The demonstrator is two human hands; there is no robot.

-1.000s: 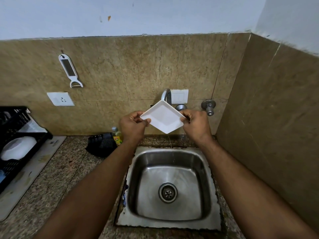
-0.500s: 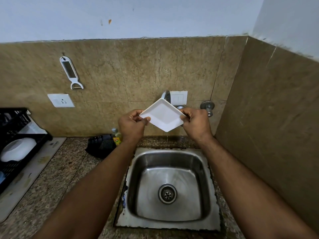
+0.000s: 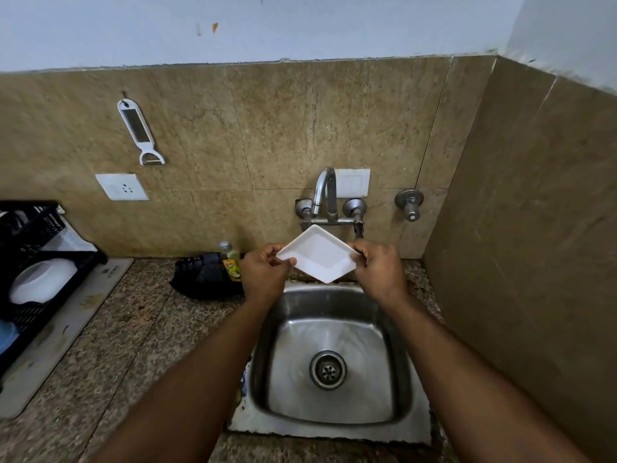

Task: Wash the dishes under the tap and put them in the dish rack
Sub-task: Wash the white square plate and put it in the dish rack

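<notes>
I hold a small white square plate (image 3: 317,257) by two opposite corners, turned like a diamond, over the back edge of the steel sink (image 3: 334,359). My left hand (image 3: 263,274) pinches its left corner and my right hand (image 3: 379,267) pinches its right corner. The chrome tap (image 3: 323,190) stands on the wall just above the plate; no stream of water shows. The black dish rack (image 3: 40,262) sits at the far left on a mat, with a white bowl (image 3: 41,279) lying in it.
A dish soap bottle (image 3: 231,262) and a black cloth-like item (image 3: 203,277) stand left of the sink on the granite counter (image 3: 127,329). A peeler (image 3: 140,132) and a wall socket (image 3: 122,187) are on the tiled wall. A side wall closes in on the right.
Both hands have lowered the plate from in front of the tap to just below it, closer to the sink. The tap is now fully uncovered.
</notes>
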